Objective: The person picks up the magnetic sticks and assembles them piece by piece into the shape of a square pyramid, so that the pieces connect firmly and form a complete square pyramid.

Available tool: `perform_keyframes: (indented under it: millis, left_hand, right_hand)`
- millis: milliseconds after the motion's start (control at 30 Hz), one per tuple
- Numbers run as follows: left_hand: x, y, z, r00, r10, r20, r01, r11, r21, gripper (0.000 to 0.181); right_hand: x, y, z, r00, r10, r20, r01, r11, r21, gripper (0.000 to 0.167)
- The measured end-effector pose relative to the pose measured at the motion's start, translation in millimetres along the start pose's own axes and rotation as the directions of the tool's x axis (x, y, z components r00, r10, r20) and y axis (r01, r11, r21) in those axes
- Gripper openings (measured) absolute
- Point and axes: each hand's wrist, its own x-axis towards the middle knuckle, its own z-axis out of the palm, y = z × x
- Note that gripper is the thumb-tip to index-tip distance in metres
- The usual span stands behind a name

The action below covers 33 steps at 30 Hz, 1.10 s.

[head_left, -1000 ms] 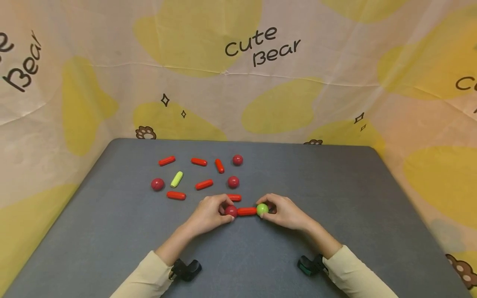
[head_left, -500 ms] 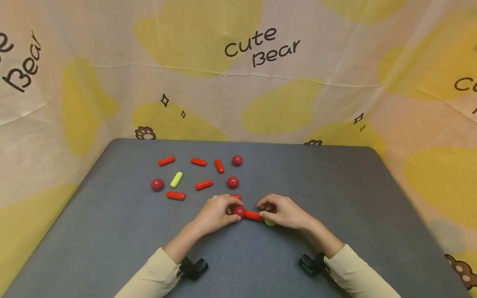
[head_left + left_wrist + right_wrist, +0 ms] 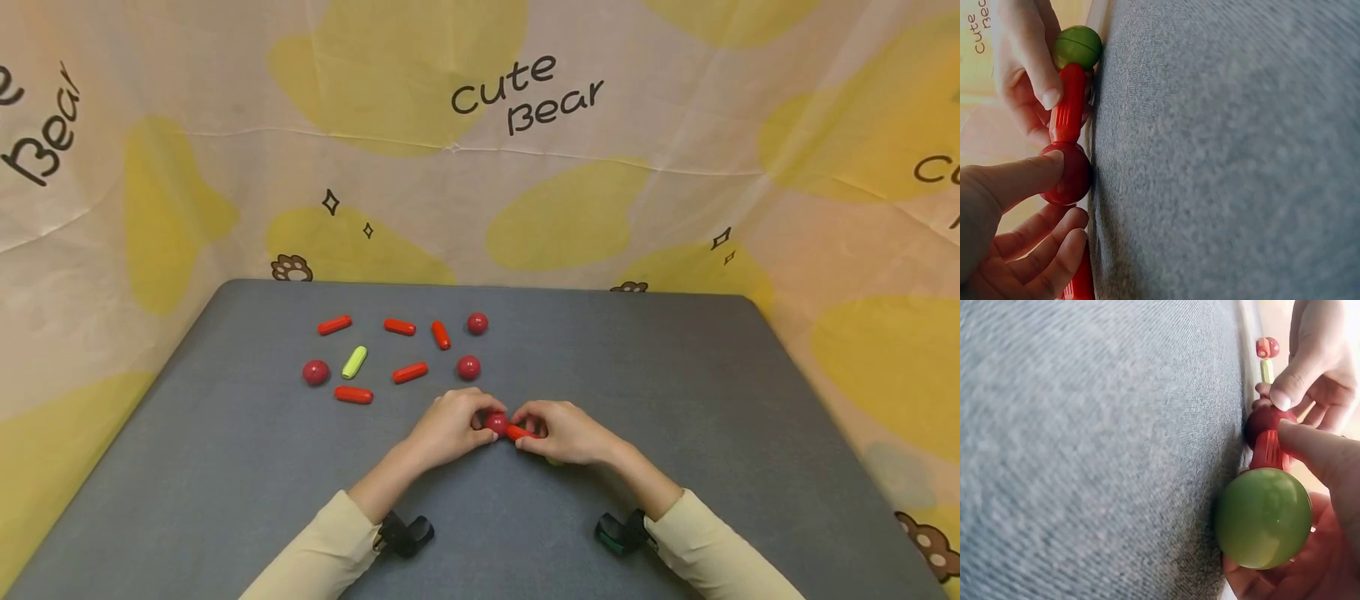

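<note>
Your left hand (image 3: pixel 450 427) had its fingers clamped on a glossy red ball (image 3: pixel 1077 176), your right hand (image 3: pixel 567 433) on a ridged red plastic-looking rod (image 3: pixel 1071 106), below frame centre. With one shiny green ball (image 3: pixel 1264 517), those seemed joined. Left of centre, at least five red rods (image 3: pixel 353 395), one yellow-green rod (image 3: pixel 355 362) and three red balls (image 3: pixel 468 367) lay unjoined.

The head view looks forward and down from above; both wrist views, close and sideways-turned, share the green ball (image 3: pixel 1264 519).
</note>
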Motion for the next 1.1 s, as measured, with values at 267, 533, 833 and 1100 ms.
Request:
perform_keyframes:
  millis: [267,533,833,1100]
  left_hand:
    - [1.5,0.8,0.6,1.000,0.013,-0.013,-0.013,1.000,0.008,0.027]
    - [0.1,0.8,-4.5,1.000,-0.025,0.000,0.025,0.999,-0.026,0.028]
    - [-3.6,-7.0,-19.5,0.996,-0.061,-0.060,0.058,0.998,-0.037,0.027]
    - [-2.9,-18.3,-29.8,0.986,-0.128,-0.110,0.119,0.989,-0.084,0.024]
  right_hand:
    - [0.5,-1,2,1.000,-0.009,-0.016,0.008,0.999,-0.035,0.016]
    - [1.7,-2,2,1.000,0.001,-0.031,-0.002,0.999,-0.033,0.011]
    - [-0.8,2,0,0.993,0.081,-0.080,-0.084,0.996,-0.040,0.012]
    - [-1.1,3,0,0.986,0.112,-0.123,-0.117,0.993,-0.029,0.014]
